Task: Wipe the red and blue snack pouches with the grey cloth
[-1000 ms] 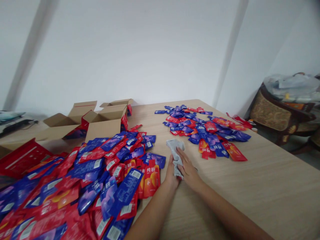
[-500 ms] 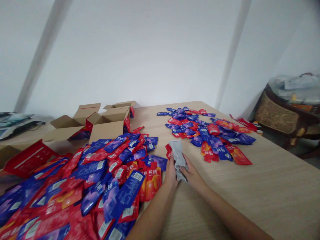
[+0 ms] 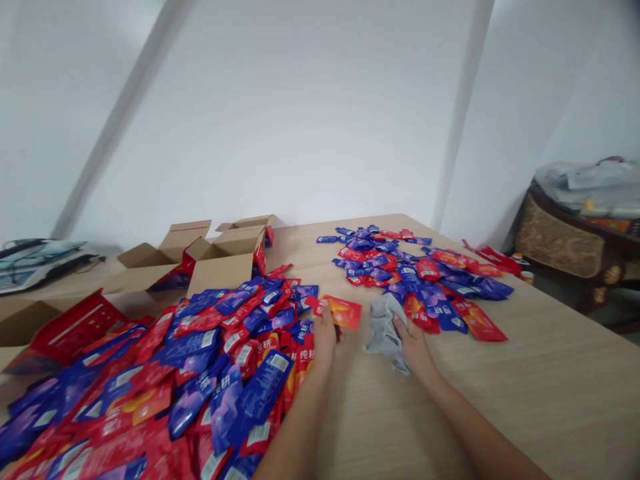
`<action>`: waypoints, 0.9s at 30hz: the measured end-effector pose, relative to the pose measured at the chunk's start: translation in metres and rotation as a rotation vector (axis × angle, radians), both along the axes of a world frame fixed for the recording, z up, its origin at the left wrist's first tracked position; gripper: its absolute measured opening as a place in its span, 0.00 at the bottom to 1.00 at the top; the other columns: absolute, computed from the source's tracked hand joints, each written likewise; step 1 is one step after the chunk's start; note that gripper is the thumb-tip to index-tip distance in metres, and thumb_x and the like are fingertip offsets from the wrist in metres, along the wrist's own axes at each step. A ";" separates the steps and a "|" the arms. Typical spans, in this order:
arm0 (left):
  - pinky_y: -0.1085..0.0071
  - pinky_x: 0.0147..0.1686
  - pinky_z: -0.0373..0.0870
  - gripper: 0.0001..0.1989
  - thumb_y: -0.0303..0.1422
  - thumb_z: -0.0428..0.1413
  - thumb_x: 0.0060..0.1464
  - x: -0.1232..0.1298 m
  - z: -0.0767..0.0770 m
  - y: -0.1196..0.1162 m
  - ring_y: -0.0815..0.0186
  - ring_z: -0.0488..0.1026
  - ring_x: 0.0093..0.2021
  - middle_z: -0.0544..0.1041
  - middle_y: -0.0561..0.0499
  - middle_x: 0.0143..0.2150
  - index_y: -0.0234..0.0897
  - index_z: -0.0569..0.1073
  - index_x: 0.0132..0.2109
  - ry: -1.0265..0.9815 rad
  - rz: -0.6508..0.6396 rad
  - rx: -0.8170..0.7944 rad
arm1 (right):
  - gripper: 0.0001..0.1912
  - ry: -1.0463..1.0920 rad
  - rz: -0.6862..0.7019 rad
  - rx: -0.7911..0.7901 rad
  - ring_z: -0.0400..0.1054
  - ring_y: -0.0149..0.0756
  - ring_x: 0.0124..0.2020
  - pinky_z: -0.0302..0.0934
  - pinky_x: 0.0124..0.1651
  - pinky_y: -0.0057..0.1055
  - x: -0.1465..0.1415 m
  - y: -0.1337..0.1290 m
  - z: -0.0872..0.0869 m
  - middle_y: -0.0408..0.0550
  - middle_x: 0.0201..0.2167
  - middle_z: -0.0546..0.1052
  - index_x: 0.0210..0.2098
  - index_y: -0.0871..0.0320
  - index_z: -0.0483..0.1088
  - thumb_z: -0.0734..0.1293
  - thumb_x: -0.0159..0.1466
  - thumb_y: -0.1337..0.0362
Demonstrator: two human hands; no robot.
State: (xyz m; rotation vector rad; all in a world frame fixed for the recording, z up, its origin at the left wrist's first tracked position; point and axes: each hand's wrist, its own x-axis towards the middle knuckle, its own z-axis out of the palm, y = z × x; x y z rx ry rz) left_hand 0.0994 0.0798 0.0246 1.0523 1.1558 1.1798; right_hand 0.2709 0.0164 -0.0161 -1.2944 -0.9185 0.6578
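Note:
My left hand (image 3: 327,333) is closed on a red and orange pouch (image 3: 345,313), held flat above the table by the edge of the large pile. A crumpled grey cloth (image 3: 385,327) hangs from my right hand (image 3: 414,343), whose fingers pinch its right side. The pouch and the cloth are apart, with a small gap between them. Left of my arms spreads a big heap of red and blue pouches (image 3: 200,360). Beyond my right hand lies a smaller, looser group of the same pouches (image 3: 420,280).
Opened cardboard boxes (image 3: 223,270) stand behind the big heap, and another red box (image 3: 75,333) is at the left. A wooden table (image 3: 500,400) carries everything. At the right is an upholstered chair (image 3: 560,233) with plastic bags on it.
My hands were together with the grey cloth around a red pouch. They have moved apart: the left has the pouch bare, and the right has drawn the cloth away to the right.

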 end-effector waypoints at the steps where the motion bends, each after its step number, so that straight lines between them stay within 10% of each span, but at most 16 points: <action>1: 0.75 0.14 0.53 0.27 0.55 0.47 0.52 -0.012 0.009 0.011 0.71 0.58 0.12 0.64 0.53 0.13 0.37 0.63 0.20 -0.080 0.060 0.002 | 0.22 0.051 -0.022 0.005 0.71 0.43 0.42 0.65 0.45 0.38 0.003 0.000 -0.002 0.47 0.36 0.78 0.38 0.57 0.74 0.64 0.56 0.46; 8: 0.78 0.25 0.67 0.16 0.42 0.50 0.59 -0.087 0.067 0.078 0.73 0.70 0.23 0.74 0.50 0.25 0.34 0.65 0.31 -0.476 0.247 0.112 | 0.20 0.213 -0.043 0.047 0.73 0.44 0.41 0.69 0.38 0.37 0.001 -0.004 0.004 0.48 0.36 0.79 0.38 0.54 0.74 0.67 0.54 0.47; 16: 0.65 0.38 0.71 0.09 0.33 0.51 0.56 0.019 0.008 0.101 0.61 0.76 0.36 0.77 0.40 0.38 0.32 0.69 0.40 0.470 -0.223 0.252 | 0.21 0.150 -0.120 0.029 0.71 0.45 0.46 0.66 0.48 0.44 -0.002 -0.002 -0.003 0.49 0.38 0.79 0.38 0.53 0.74 0.62 0.58 0.44; 27: 0.58 0.55 0.55 0.15 0.24 0.50 0.53 0.100 -0.015 0.135 0.53 0.61 0.57 0.69 0.34 0.53 0.30 0.70 0.48 1.132 -0.349 0.561 | 0.25 -0.009 -0.151 -0.014 0.64 0.41 0.55 0.54 0.59 0.45 -0.002 0.009 -0.008 0.50 0.50 0.73 0.50 0.53 0.68 0.56 0.63 0.45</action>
